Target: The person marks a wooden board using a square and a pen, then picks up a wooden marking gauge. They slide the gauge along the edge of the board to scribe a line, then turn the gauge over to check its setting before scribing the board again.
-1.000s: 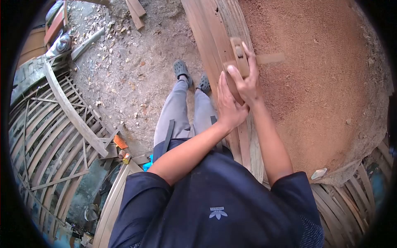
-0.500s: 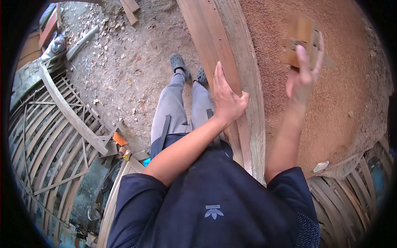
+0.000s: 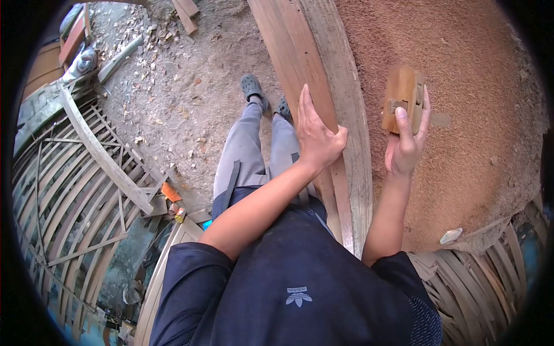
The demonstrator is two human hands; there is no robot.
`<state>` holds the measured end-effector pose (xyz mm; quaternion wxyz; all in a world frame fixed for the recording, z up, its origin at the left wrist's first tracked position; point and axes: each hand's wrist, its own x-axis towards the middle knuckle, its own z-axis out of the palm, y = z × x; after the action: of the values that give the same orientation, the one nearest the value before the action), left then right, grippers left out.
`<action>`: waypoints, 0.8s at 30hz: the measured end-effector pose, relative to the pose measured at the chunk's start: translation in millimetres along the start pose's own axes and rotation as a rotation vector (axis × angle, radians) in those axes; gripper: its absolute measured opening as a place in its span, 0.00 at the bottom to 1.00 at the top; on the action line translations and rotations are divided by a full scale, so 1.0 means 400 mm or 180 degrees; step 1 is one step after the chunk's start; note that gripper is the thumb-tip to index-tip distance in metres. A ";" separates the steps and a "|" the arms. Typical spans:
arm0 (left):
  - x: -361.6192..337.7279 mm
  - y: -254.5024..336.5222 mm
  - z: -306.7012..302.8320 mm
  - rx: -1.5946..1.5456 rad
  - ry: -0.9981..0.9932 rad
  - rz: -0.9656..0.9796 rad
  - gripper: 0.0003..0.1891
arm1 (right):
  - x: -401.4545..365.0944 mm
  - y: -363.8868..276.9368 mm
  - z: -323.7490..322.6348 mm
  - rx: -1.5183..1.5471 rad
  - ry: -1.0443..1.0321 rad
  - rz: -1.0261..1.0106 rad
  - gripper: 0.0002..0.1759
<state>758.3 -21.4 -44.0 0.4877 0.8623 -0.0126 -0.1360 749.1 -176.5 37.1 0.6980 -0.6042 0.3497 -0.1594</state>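
My left hand (image 3: 317, 138) grips a reddish-brown wooden plank (image 3: 309, 60), its straight fingers along the left side and its thumb over the right edge. Beside that plank runs a paler, weathered, curved beam (image 3: 349, 109). Raised to the right of the beam, my right hand (image 3: 408, 135) holds a block-shaped wooden hand plane (image 3: 399, 86), apart from the wood. Its thumb lies on the near face and its fingers wrap the right side.
Reddish-brown sawdust (image 3: 461, 167) covers the ground on the right. Curved slats (image 3: 75, 213) form a frame at left, with an orange object (image 3: 171, 192) near its end. Stacked strips (image 3: 456, 282) lie at lower right. Wood chips (image 3: 156, 75) litter the ground around my feet.
My right hand has lowered the hand plane and brought it a little left, and its wooden face shows more clearly. My left hand stays in place on the plank.
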 end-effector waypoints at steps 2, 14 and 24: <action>0.000 0.002 0.001 0.0039 0.0011 -0.0001 0.57 | -0.003 0.004 -0.002 -0.0043 -0.0053 0.0009 0.47; -0.005 -0.005 0.000 0.0069 -0.0049 -0.0014 0.59 | -0.112 -0.133 0.005 0.0708 -0.0748 0.0844 0.54; -0.039 0.022 -0.065 -0.2702 -0.1194 0.0004 0.45 | -0.156 -0.108 0.131 0.2213 -0.2096 0.2345 0.58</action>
<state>750.6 -1.8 -20.6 0.7870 0.5468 -0.0443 -0.2824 749.4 -107.2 98.1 0.9354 -0.1973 0.2289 0.1833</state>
